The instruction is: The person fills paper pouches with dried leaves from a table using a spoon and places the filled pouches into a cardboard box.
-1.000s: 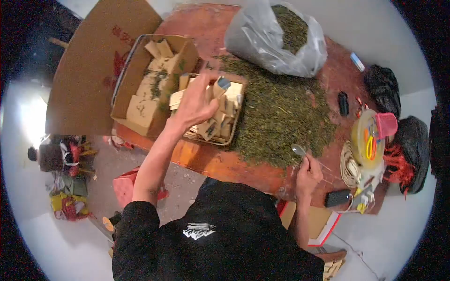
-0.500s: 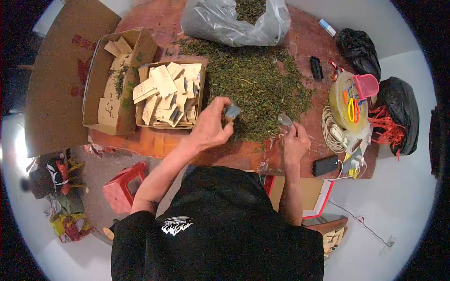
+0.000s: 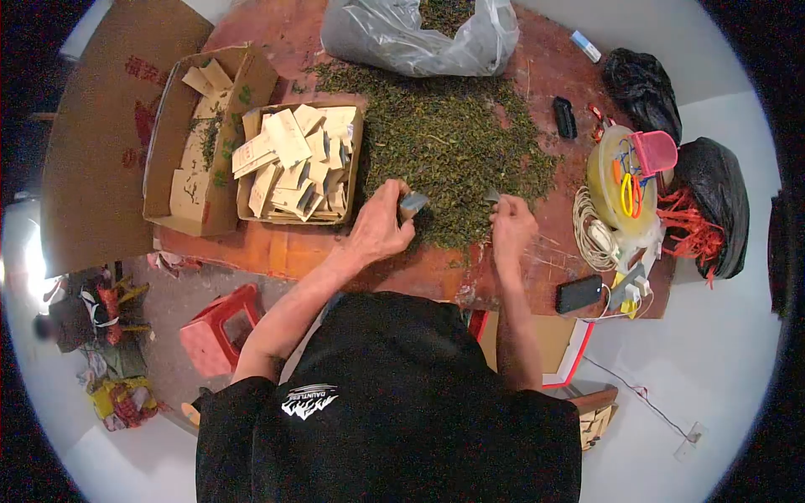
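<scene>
My left hand (image 3: 381, 225) is closed round a small paper packet (image 3: 412, 204) with a grey-blue open end, at the left edge of the spread of dried leaves (image 3: 453, 147). Between the fingers of my right hand (image 3: 511, 225) is a spoon (image 3: 492, 196), its bowl over the right part of the leaves. Left of the leaves stands a box (image 3: 355, 159) heaped with brown paper packets (image 3: 288, 138). A clear plastic bag (image 3: 402, 42) holding more leaves sits behind the pile.
A cardboard box (image 3: 153, 180) with flat packets stands at the left. On the right are a tub (image 3: 599, 180) with scissors (image 3: 626, 194), coiled cord (image 3: 584, 230), a phone (image 3: 579, 294) and black bags (image 3: 713, 210). A red stool (image 3: 205, 339) is on the floor.
My left hand has come from the packet box to the leaves with a packet. The spoon in my right hand has moved left over the pile. The view has shifted too.
</scene>
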Action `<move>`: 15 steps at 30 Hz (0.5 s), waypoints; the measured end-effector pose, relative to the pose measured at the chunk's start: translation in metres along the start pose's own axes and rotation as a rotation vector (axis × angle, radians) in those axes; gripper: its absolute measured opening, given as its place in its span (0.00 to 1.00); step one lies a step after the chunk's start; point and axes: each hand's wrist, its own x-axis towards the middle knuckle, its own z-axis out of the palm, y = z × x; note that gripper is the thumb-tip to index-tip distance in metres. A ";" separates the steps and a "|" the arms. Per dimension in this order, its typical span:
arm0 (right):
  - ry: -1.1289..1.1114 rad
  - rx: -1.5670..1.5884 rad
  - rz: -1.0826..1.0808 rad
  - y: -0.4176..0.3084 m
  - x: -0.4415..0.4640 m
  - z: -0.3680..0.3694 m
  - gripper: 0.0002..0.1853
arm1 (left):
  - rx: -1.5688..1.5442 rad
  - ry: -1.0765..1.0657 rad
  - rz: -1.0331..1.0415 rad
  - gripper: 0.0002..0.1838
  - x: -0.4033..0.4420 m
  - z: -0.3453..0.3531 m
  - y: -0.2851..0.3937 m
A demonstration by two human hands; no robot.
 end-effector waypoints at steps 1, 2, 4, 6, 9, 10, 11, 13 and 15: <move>-0.014 0.015 0.008 0.002 0.002 0.003 0.08 | -0.010 -0.001 0.005 0.24 0.000 0.000 -0.001; -0.027 0.029 0.018 0.003 0.003 0.006 0.08 | -0.006 0.004 0.014 0.24 0.000 0.001 -0.002; -0.073 0.129 0.090 0.005 0.004 0.009 0.09 | 0.003 0.015 0.033 0.24 -0.001 0.005 -0.006; -0.101 0.202 0.143 0.001 0.004 0.009 0.09 | 0.021 0.030 0.059 0.25 -0.001 0.007 -0.009; -0.109 0.265 0.170 -0.005 -0.002 0.003 0.09 | 0.025 0.033 0.065 0.26 -0.001 0.008 -0.011; -0.107 0.285 0.157 -0.004 -0.005 0.002 0.09 | 0.021 0.031 0.061 0.26 -0.001 0.007 -0.010; -0.105 0.305 0.144 -0.003 -0.006 0.001 0.10 | 0.022 0.025 0.060 0.26 0.000 0.007 -0.009; -0.115 0.298 0.153 -0.006 -0.009 -0.001 0.09 | 0.022 0.009 0.058 0.26 0.000 0.004 -0.007; -0.127 0.316 0.168 -0.010 -0.011 -0.001 0.09 | 0.030 0.016 0.086 0.26 0.000 0.005 -0.004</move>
